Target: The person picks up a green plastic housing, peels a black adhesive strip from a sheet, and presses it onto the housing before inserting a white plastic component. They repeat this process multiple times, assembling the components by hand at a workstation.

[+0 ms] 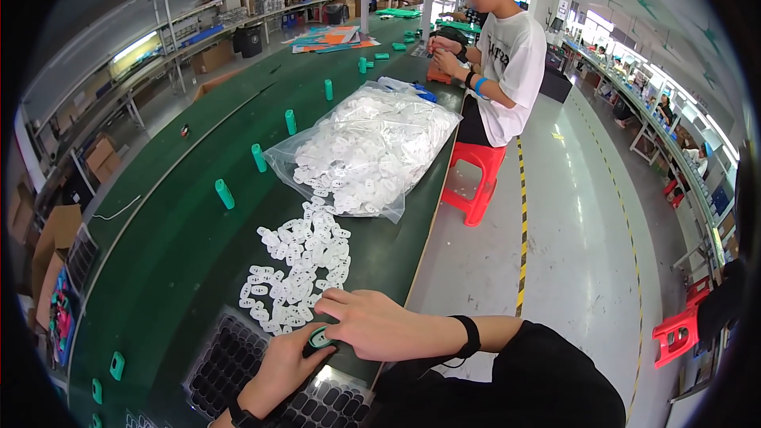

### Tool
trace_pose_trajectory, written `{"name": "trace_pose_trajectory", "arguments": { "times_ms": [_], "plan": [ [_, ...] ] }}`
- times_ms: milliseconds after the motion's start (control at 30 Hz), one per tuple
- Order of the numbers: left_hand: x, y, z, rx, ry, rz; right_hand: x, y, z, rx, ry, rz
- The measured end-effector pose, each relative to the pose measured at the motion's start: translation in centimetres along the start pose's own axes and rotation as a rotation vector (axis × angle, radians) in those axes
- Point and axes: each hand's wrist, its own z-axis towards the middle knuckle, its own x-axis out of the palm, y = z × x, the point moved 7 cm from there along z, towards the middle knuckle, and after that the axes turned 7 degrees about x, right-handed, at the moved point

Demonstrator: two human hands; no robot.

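Observation:
My left hand (283,368) grips a small green oval case (320,338) between thumb and fingers near the table's front edge. A white insert shows in the case's open top. Over the same case, my right hand (380,323) is curled with its fingertips at the rim. What lies under those fingertips is partly hidden. Just beyond both hands, a loose heap of white oval plastic pieces (305,250) is spread on the green tabletop. A large clear bag (369,143) full of the same white pieces lies behind the heap, its mouth toward me.
Clear trays of black oval pads lie beside my left hand (226,364) and under my wrists (329,404). Green cases (225,194) stand in a row along the left. A co-worker (503,55) sits on a red stool (476,182) at the table's right edge.

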Motion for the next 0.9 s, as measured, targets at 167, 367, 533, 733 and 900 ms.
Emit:
{"name": "trace_pose_trajectory", "arguments": {
  "times_ms": [167,367,533,733,900],
  "plan": [
    [-3.1,-1.0,-0.5,0.130,-0.094,-0.004,-3.4,1.0,-1.6,0.008,-0.195,0.169],
    [-14.5,5.1,-2.4,-0.098,-0.594,-0.032,3.9,3.3,-5.2,-0.041,-0.001,0.468],
    [-25.4,27.7,-12.9,-0.292,-0.906,0.021,6.7,6.9,-6.0,-0.122,0.053,0.205],
    [-27.9,44.4,-26.9,-0.643,-1.027,-0.197,7.0,7.1,-5.8,-0.135,0.154,0.249],
    [-27.6,40.5,-23.7,-0.755,-0.884,0.189,7.4,6.4,-4.9,-0.104,0.196,0.325]
  ]
}}
